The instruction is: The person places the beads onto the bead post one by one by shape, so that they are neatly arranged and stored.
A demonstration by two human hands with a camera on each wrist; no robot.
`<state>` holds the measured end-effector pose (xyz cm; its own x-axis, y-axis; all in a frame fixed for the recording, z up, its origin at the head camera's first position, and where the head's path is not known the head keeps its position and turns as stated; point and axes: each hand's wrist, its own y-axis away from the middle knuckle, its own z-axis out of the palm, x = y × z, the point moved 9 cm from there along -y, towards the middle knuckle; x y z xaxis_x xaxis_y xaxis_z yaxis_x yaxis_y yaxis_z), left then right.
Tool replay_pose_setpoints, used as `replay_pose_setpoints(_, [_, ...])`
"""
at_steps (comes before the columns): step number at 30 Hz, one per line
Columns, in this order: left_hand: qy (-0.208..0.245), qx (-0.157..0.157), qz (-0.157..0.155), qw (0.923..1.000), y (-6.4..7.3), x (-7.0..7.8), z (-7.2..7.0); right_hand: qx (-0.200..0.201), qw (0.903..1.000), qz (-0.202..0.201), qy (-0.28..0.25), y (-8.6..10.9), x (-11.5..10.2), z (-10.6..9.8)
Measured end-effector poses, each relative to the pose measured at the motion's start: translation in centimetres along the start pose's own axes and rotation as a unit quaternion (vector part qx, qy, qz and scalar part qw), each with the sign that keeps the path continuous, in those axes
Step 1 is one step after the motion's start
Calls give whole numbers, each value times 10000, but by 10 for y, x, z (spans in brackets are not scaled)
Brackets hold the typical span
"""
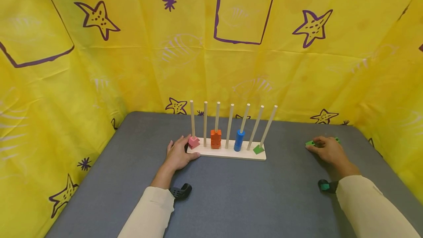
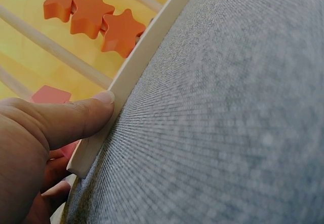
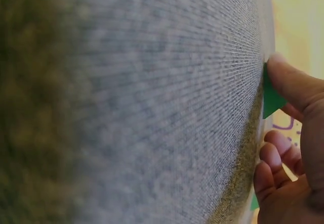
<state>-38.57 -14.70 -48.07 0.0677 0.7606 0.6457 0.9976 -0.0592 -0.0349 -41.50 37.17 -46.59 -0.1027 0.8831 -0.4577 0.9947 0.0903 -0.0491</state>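
A wooden peg board [image 1: 228,153] with several upright pegs stands on the table. My left hand [image 1: 178,153] grips its left end, with the thumb [image 2: 76,120] along the front edge. Beside those fingers, pink angular blocks [image 1: 194,142] sit on the leftmost peg. Orange star blocks [image 1: 216,139] are stacked on another peg, blue round blocks [image 1: 239,141] right of the middle, and a green block [image 1: 259,149] on the rightmost peg. Far to the right, my right hand [image 1: 332,152] pinches a green block [image 3: 272,95] at the table surface. Another green piece [image 1: 337,140] shows behind that hand.
The grey table [image 1: 257,194] reaches back to a yellow patterned cloth [image 1: 185,69], which also hangs on both sides. Dark straps [image 1: 181,191] circle both wrists below the pale sleeves [image 1: 148,212].
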Motion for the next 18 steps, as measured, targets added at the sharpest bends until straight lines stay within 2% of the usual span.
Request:
replay_pose_setpoints(9, [12, 2, 9, 10000, 0, 1, 1, 178, 9989, 317, -286, 6, -5, -10])
replay_pose_setpoints(18, [23, 38, 68, 10000, 1, 0, 0, 511, 9939, 481, -847, 15, -29, -37])
